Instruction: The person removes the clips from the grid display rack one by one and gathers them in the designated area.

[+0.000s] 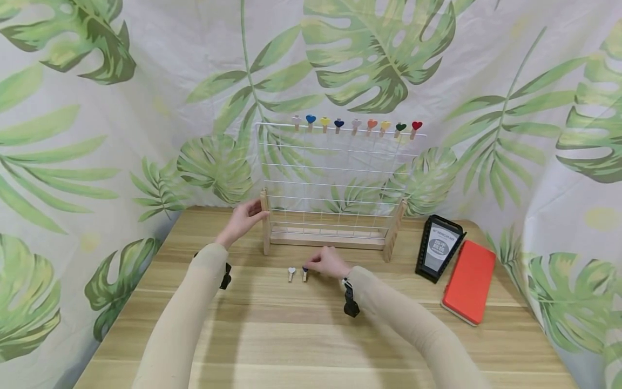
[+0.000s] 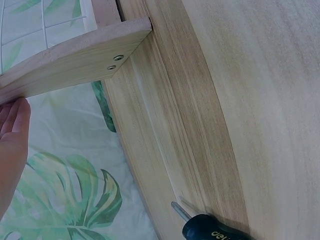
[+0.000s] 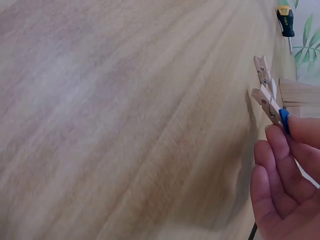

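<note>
A white wire grid rack (image 1: 335, 182) on a wooden stand carries a row of small wooden clothespins with coloured hearts along its top bar. At the stand's left post (image 1: 265, 227), my left hand (image 1: 244, 219) holds on from the outer side, thumb toward the front. In the left wrist view its fingers (image 2: 19, 117) lie against the post's edge. My right hand (image 1: 331, 263) pinches a clothespin with a blue heart (image 3: 272, 106) by its heart end, low over the table in front of the rack. Just left of it lies a clothespin with a white heart (image 1: 291, 274).
A black tray-like case (image 1: 439, 246) with a printed label stands right of the rack, beside a red box (image 1: 469, 282). A screwdriver (image 2: 215, 229) lies near the table's left edge. Leaf-patterned cloth (image 1: 214, 65) hangs behind and at both sides.
</note>
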Tool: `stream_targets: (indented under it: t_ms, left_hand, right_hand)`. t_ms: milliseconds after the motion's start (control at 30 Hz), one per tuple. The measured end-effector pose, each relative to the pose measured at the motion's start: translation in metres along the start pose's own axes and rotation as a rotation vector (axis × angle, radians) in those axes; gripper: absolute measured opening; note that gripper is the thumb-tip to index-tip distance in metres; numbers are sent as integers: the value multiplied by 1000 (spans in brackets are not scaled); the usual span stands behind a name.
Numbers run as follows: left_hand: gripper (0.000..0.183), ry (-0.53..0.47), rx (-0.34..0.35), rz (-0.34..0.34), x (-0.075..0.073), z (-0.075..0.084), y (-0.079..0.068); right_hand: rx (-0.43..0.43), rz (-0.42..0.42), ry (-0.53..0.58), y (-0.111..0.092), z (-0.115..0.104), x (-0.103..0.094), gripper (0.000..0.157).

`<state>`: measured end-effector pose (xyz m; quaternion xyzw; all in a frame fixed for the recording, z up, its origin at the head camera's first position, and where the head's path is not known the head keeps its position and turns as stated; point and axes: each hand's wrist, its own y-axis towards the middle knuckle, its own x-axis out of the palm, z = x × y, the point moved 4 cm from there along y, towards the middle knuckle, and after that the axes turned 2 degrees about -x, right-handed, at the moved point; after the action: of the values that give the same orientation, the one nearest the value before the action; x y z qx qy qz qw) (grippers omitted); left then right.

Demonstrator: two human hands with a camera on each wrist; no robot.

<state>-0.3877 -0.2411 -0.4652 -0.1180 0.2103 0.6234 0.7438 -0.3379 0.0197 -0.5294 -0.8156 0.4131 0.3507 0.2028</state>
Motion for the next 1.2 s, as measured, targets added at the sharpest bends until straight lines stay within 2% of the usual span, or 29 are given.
stream_targets:
  t_ms: [200, 500, 600, 800, 1200]
  left_hand:
    - [60, 7, -4, -3, -1, -2, 1]
    - [61, 2, -8, -11, -2, 5, -3]
    - [60, -6, -9, -26, -2, 12, -5]
    - [58, 6, -10, -40, -2, 34, -17]
    - [56, 1, -9, -37, -2, 38, -20]
  right_hand:
    - [23, -2, -2, 2, -3, 4, 19]
    - [7, -1, 10, 7, -1, 11, 18]
    - [-7, 1, -6, 7, 1, 14, 17]
    - [-13, 4, -13, 4, 0, 14, 16]
    - [-4, 24, 13, 2, 2, 8, 14]
